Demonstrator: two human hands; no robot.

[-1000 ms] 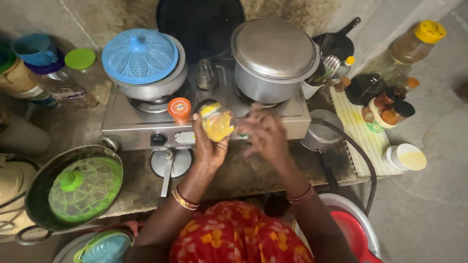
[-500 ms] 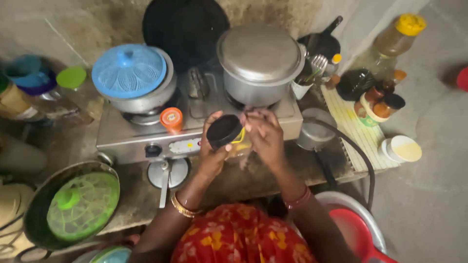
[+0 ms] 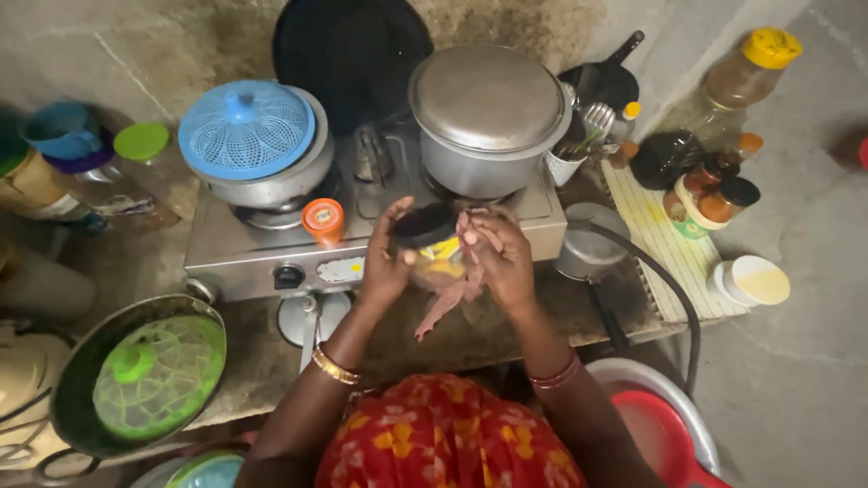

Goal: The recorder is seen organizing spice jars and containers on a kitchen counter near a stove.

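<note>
Frame centre, in front of stove (image 3: 271, 248): my L hand (image 3: 387, 262) clamped round a small jar (image 3: 432, 244) w/ dark lid. R hand (image 3: 499, 258) closed on a reddish cloth (image 3: 448, 298), pressed to jar. Orange-capped bottle (image 3: 323, 220) just left.

Between our hands we hold a small jar (image 3: 434, 248) with a black lid and a yellow label, tilted above the front of the stove. On the stove's front panel sits a pale label (image 3: 341, 269) with a yellow spot, beside the knob. An orange-capped small container (image 3: 323, 220) stands on the stove top just left of the jar. At far left a clear plastic bottle (image 3: 127, 181) with a green cap and a printed band lies by the wall. At right, a tub (image 3: 689, 215) with a green-and-white label stands on the striped mat, a yellow-capped bottle (image 3: 741, 77) behind it.
</note>
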